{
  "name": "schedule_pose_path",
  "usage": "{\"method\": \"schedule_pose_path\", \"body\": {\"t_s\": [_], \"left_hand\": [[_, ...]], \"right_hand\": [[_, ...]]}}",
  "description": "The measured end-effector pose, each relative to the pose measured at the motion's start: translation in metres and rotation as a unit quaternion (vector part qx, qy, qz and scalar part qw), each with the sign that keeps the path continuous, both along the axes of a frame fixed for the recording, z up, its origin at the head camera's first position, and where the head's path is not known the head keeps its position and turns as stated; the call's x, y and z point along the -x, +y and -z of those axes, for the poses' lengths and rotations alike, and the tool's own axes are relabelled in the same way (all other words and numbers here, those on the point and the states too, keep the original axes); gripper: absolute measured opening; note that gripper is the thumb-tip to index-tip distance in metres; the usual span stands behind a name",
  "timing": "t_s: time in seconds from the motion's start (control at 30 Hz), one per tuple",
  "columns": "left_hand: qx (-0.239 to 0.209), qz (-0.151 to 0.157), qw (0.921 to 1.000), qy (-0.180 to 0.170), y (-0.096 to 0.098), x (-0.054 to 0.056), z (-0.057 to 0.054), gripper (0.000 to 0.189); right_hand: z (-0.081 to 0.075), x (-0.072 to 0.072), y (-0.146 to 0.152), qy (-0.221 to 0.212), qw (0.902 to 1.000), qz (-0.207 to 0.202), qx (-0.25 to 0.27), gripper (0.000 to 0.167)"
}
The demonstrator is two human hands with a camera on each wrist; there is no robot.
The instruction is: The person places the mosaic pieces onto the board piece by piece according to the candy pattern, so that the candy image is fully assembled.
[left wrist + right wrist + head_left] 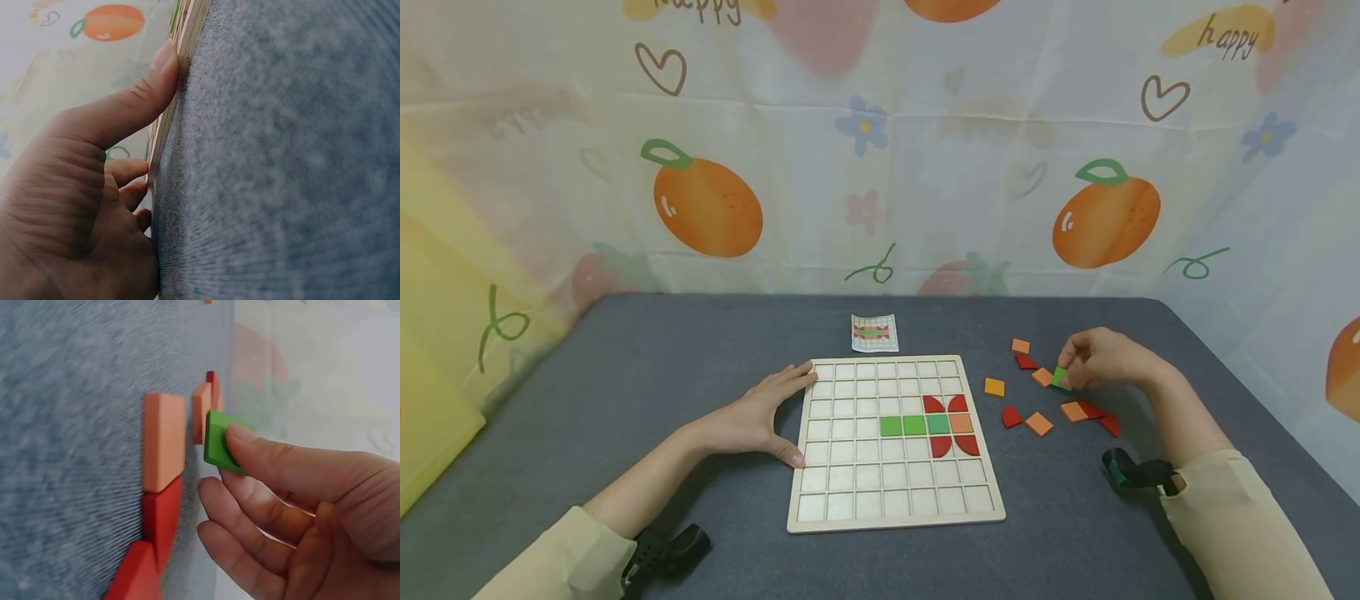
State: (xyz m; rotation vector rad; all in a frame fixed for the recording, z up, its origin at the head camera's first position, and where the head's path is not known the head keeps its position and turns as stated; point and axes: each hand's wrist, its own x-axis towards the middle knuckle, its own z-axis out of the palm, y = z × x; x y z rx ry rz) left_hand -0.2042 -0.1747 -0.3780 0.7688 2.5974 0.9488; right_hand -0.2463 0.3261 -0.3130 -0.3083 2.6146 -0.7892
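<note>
My right hand [1101, 358] pinches a green square tile [222, 440] between thumb and forefinger, at the right of the table among loose tiles. In the right wrist view an orange tile [164, 442] and red tiles [164, 515] lie beside that hand. My left hand [752, 417] rests against the left edge of a wooden grid board [895, 525], thumb and fingers spread along it. On the board, a row holds two green tiles [902, 426], a teal tile [937, 424] and an orange tile [961, 423]. Red quarter-round tiles [966, 445] sit above and below its right end.
A small printed card [875, 333] with a grid pattern lies behind the board. Right of the board are scattered loose orange tiles [1039, 424], a yellow-orange tile [994, 387] and red pieces [1011, 417]. A patterned curtain [880, 167] hangs behind the grey table [700, 350].
</note>
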Motion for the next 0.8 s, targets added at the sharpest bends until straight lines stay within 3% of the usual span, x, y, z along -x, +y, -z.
{"method": "schedule_pose_path", "body": {"t_s": [0.3,0.8], "left_hand": [[0.002,0.003,1.0,0.0,0.0,0.0,-0.001,0.116],[-0.003,0.002,1.0,0.001,0.0,0.0,0.0,0.116]], "right_hand": [[-0.007,-0.001,-0.017,0.05,0.9984,-0.003,0.025,0.026],[-0.007,-0.01,-0.089,0.073,0.9933,-0.055,0.07,0.017]]}}
